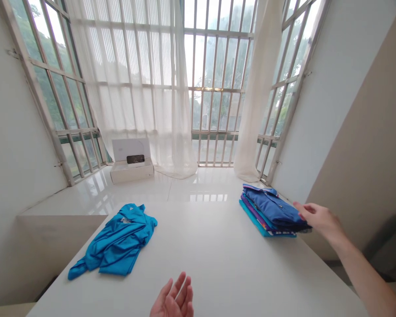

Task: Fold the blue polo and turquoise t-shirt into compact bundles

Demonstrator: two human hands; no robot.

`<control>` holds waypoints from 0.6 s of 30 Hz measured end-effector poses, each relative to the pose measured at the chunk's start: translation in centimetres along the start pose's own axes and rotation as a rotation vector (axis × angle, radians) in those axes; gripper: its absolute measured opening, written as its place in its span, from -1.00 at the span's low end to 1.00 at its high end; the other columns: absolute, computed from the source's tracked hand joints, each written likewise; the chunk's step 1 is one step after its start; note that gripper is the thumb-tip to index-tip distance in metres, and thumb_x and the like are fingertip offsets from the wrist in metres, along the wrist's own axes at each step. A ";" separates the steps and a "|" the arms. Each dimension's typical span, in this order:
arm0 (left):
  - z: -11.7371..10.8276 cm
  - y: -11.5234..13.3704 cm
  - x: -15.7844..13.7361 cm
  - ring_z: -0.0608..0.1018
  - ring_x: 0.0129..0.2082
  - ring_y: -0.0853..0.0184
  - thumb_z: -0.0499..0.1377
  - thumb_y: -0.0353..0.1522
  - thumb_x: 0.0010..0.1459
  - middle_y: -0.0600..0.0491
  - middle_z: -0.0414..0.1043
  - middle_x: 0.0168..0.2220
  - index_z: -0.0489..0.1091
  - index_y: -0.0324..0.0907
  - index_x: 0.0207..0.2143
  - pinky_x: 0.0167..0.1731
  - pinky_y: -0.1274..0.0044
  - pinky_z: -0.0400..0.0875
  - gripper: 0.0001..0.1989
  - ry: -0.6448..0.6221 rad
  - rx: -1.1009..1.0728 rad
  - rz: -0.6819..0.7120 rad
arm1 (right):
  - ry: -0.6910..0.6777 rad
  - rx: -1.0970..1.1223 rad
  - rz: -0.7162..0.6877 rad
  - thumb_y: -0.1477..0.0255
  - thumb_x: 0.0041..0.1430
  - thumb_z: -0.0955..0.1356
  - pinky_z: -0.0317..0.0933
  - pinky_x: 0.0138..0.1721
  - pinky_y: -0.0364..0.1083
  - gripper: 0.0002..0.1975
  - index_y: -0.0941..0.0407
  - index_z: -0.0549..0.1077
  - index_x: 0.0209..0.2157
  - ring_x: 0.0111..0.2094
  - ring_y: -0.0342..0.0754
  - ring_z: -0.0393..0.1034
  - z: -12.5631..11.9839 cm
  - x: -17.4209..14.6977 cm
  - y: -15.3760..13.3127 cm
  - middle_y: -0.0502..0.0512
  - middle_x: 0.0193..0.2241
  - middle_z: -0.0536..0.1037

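Note:
My left hand (174,297) hovers at the bottom middle, palm turned up and fingers loosely spread, with nothing in it. At the right, my right hand (318,219) is at the near right edge of a folded dark blue polo shirt (270,204). Its visible fingertips are slightly apart; the other fingers are partly hidden. The polo lies on top of a stack of folded clothes, with a purple garment (254,211) and a turquoise garment (252,219) showing beneath. A crumpled bright blue shirt (122,242) lies on the left of the white table (198,246).
Behind the table is a glossy white window ledge (171,187). An opened white box (132,171) stands there with a dark phone-like device (135,159) in it. Sheer white curtains (135,88) hang before the barred window. Walls flank both sides.

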State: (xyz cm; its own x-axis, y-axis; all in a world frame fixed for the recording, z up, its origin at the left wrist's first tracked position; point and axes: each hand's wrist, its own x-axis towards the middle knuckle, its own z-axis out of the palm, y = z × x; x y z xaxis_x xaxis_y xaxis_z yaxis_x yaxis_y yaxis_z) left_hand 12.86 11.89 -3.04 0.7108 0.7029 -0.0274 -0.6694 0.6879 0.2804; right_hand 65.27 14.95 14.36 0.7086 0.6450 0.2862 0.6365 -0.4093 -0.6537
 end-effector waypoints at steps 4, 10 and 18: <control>2.2 -0.3 -1.4 0.60 -0.10 0.29 0.30 -0.23 0.18 0.07 0.61 -0.11 0.58 -0.05 -0.13 -0.14 0.51 0.42 -0.79 0.083 0.040 -0.072 | -0.097 -0.168 -0.007 -0.16 -0.18 0.40 0.15 0.03 0.19 -0.18 0.23 0.49 -0.07 0.08 0.41 0.33 3.6 3.3 -3.6 0.64 0.04 0.44; 8.2 3.4 -6.1 0.55 -0.10 0.18 0.23 -0.09 0.18 -0.05 0.55 -0.10 0.53 -0.10 -0.18 -0.20 0.45 0.41 -0.69 0.252 0.609 0.192 | -0.257 -0.353 0.091 -0.34 -0.30 0.31 0.06 0.07 0.35 0.24 0.47 0.33 0.12 0.09 0.60 0.27 8.6 2.0 -2.9 0.83 0.01 0.39; 6.8 17.3 -2.7 0.29 0.21 -0.06 0.11 -0.21 0.18 -0.22 0.33 0.17 0.38 -0.22 0.08 0.18 0.17 0.14 -0.54 0.895 2.232 0.401 | -0.268 -0.453 0.007 -0.38 -0.27 0.25 0.07 0.06 0.30 0.26 0.43 0.30 0.17 0.11 0.54 0.28 8.7 1.5 -2.5 0.76 -0.01 0.41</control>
State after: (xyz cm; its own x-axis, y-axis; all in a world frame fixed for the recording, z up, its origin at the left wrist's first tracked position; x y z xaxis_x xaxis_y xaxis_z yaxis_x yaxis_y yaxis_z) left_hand 0.85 20.71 8.43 0.0462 0.9780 0.2033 0.8475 -0.1461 0.5103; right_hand 62.13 22.56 10.30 0.6485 0.7592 0.0552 0.7418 -0.6140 -0.2696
